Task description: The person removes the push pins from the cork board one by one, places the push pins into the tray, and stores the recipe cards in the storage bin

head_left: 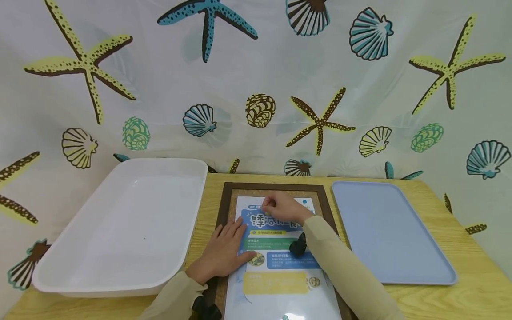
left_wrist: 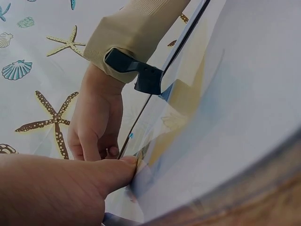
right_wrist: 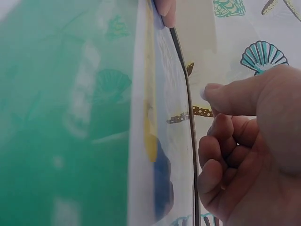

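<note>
A printed poster (head_left: 276,282) with blue, green and yellow panels lies on a brown-framed cork board (head_left: 233,189). My left hand (head_left: 224,253) rests on the poster's left side, its fingers spread and pointing away from me. In the left wrist view its thumb (left_wrist: 115,175) lies at the sheet's edge. Over the upper part of the poster is my right hand (head_left: 284,208), with bent fingers. It pinches a small white object (right_wrist: 203,92) at the thumb tip in the right wrist view; most of this object is hidden, and its kind cannot be made out.
A large white tub (head_left: 120,222) stands left of the board. To the right lies a flat light-blue tray (head_left: 392,231). All rest on a wooden table (head_left: 428,204), with a starfish-and-shell patterned cloth (head_left: 240,80) behind. Each sleeve carries a dark wrist device.
</note>
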Action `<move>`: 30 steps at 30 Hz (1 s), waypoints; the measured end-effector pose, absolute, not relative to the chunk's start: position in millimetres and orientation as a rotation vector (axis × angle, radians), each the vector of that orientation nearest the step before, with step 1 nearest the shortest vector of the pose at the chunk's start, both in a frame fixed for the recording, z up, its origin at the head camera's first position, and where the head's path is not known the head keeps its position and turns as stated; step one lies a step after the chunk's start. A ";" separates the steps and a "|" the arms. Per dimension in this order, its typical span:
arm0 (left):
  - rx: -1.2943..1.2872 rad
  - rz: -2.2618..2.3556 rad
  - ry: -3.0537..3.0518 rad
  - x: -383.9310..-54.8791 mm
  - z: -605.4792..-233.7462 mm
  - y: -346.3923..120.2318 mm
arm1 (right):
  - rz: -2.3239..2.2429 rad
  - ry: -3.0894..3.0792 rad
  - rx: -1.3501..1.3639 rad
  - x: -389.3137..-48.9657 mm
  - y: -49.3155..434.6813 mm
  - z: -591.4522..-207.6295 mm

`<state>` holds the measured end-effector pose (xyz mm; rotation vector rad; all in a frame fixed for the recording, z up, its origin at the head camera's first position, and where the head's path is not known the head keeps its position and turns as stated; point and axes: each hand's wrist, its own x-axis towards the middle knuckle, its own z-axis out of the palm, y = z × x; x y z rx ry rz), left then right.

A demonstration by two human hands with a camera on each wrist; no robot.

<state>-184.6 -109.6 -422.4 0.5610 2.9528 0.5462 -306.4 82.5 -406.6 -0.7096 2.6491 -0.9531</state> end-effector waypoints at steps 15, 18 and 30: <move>0.531 0.554 2.948 -187.3 -423.6 -111.1 | -0.969 2.674 -0.700 -302.5 99.8 -398.4; 0.541 0.567 2.945 -187.4 -423.5 -110.5 | -0.969 2.688 -0.682 -302.8 106.0 -394.6; 0.549 0.566 2.943 -185.9 -421.2 -109.2 | -1.068 2.677 -0.614 -309.5 134.9 -401.1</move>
